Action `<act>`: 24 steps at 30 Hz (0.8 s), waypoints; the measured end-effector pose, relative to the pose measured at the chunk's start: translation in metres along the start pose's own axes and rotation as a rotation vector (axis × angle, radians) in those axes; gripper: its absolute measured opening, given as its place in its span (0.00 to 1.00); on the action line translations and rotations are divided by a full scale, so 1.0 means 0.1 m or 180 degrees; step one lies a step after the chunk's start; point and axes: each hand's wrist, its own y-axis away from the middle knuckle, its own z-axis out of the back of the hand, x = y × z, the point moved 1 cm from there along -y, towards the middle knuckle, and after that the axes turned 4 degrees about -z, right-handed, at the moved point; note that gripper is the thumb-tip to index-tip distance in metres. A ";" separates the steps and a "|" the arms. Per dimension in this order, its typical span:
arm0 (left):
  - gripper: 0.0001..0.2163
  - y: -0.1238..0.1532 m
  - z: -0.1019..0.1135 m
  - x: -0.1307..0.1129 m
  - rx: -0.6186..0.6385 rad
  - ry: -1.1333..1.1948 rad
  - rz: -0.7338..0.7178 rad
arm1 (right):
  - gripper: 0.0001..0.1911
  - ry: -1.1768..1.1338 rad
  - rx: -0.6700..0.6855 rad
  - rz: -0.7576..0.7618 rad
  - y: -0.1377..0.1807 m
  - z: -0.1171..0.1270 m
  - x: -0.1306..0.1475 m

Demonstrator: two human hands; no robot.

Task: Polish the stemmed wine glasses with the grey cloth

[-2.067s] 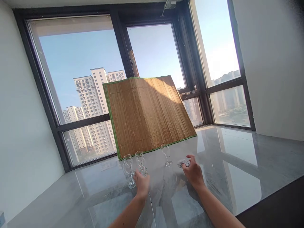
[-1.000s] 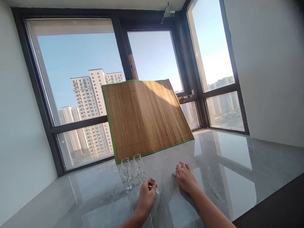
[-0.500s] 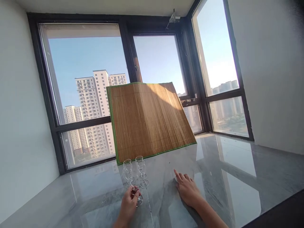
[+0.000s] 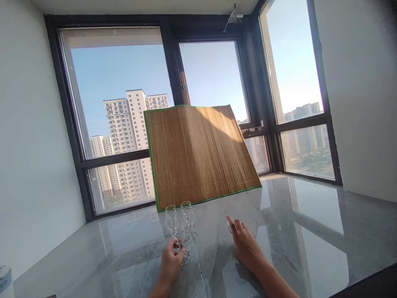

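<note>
My left hand is closed around a small clear stemmed glass, whose round foot shows to the right of the fingers. Just beyond it several similar clear glasses stand upright in two short rows on the glossy grey surface. To the right, my right hand is low over the surface, back up, index finger pointing forward and the other fingers curled. A clear rounded edge shows beside its index finger; the rest is hidden under the hand.
A bamboo mat with green edging leans against the dark-framed windows behind the glasses. White walls close in on both sides. A white object is partly visible at the lower left edge.
The view has shifted slightly, so most things appear a little further right, and the white object has entered at lower left. Both hands keep nearly the same pose.
</note>
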 end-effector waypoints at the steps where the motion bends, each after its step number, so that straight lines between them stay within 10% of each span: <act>1: 0.16 0.00 0.01 0.01 0.0032 -0.0024 -0.0114 | 0.41 -0.0134 0.0027 0.0019 0.00 0.00 0.00; 11: 0.03 -0.01 0.36 -0.07 -0.0814 -0.0335 -0.0305 | 0.43 -0.1045 -0.0705 0.0460 0.16 0.31 0.27; 19: 0.10 0.04 0.28 -0.06 -0.0281 0.0040 -0.0329 | 0.41 -0.1385 -0.1581 0.1392 0.67 1.14 1.04; 24: 0.20 0.10 0.21 -0.11 -0.0147 0.0204 -0.0050 | 0.40 -0.1587 -0.1174 0.1122 0.47 0.92 0.91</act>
